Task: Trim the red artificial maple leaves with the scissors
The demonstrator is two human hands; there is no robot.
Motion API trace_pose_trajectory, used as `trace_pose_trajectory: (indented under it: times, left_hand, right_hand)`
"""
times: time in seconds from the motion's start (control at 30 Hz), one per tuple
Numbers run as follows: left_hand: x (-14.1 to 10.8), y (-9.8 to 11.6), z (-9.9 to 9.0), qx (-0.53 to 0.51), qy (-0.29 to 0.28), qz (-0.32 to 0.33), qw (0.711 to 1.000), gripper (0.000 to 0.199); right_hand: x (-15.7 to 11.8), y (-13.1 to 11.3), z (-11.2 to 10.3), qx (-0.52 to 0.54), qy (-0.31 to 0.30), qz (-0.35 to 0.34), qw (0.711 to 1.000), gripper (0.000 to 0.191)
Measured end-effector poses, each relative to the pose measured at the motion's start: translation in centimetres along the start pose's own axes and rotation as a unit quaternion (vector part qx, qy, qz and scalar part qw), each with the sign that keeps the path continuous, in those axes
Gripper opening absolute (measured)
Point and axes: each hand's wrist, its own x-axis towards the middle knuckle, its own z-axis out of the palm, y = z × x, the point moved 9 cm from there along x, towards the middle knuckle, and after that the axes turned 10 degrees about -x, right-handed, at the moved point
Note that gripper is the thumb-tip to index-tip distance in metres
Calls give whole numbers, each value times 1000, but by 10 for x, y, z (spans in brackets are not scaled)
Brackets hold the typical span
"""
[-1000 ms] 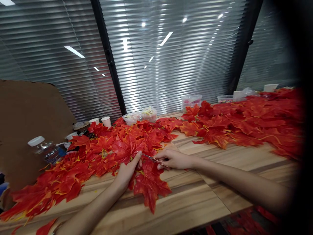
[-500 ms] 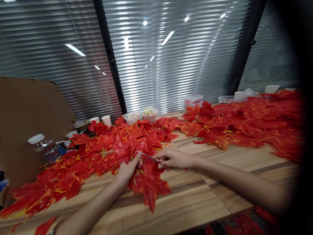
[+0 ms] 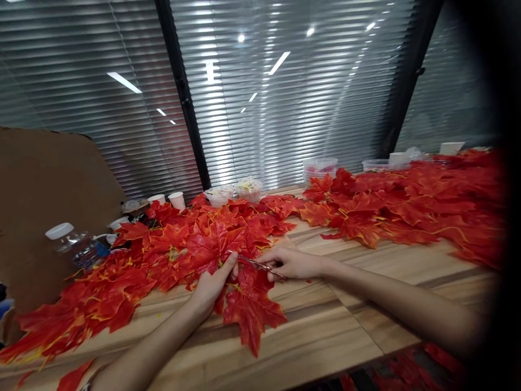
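Observation:
My left hand [image 3: 215, 284] is closed in a pinch on red artificial maple leaves. One held leaf [image 3: 214, 245] spreads above the thumb, and another maple leaf [image 3: 254, 309] hangs below the fingers over the table. My right hand [image 3: 287, 264] is closed around a slim, shiny metal tool [image 3: 260, 264] with a coppery handle; its exact kind is too small to tell. The tool's thin tip reaches the left thumb and the leaf there. Fingers hide the spot where the leaves meet.
Heaped maple leaves [image 3: 163, 241] lie to the left, with a larger pile [image 3: 423, 203] to the right. Plastic tubs [image 3: 249, 190] and paper cups [image 3: 177, 201] line the back. A clear bottle [image 3: 79, 247] stands by a brown board [image 3: 49, 179]. Wooden table [image 3: 325, 336] shows in front.
Both hands keep their hold and hardly move. The hanging leaf has shifted very slightly down and to the right.

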Motion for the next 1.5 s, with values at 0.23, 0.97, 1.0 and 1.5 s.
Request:
trace_pose_trajectory:
  times: [0.23,0.97,1.0,1.5]
  left_hand:
    - [-2,-3,0,28,-4,-26,999,47]
    - [-1,-4,3,34,-24,-21,999,48]
    - [-2,-3,3,35,-24,-20,999,48]
    - [-2,-1,4,41,-26,-14,999,49]
  right_hand:
    - [-1,-6,-1,6,-9,-13,1000,28]
    - [0,-5,-2,-25,-4,-16,1000,20]
    - [0,-5,-2,-23,-6,-17,1000,21]
    - [0,-2,-1,-24,-8,-10,1000,26]
